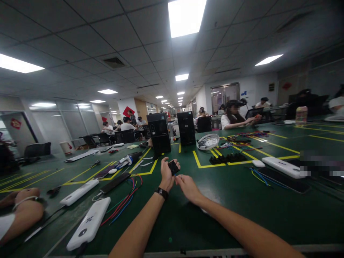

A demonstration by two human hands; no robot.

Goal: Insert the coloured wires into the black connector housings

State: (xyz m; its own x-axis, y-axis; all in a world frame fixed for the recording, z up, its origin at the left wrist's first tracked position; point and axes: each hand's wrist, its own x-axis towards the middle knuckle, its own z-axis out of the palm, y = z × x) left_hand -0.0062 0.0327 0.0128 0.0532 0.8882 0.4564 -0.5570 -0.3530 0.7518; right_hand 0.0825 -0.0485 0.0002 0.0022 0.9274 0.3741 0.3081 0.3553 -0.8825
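My left hand (167,175), with a dark band on its wrist, is closed around a small black block-like part (174,167) and holds it up above the green table (215,222). Just below and to the right of that part, my right hand (188,187) has its fingers pinched together, close to the left fingers. Whatever sits in that pinch, if anything, is too small to make out. A pile of small black parts (228,158) lies beyond my right hand, next to a white round basket (208,142).
Two black computer-like boxes (159,132) stand ahead. Red, blue and green wires (125,202) and a white power bank (89,223) lie at left, near another person's arm (27,209). At right are a white power bank (282,167) and a dark phone (285,179).
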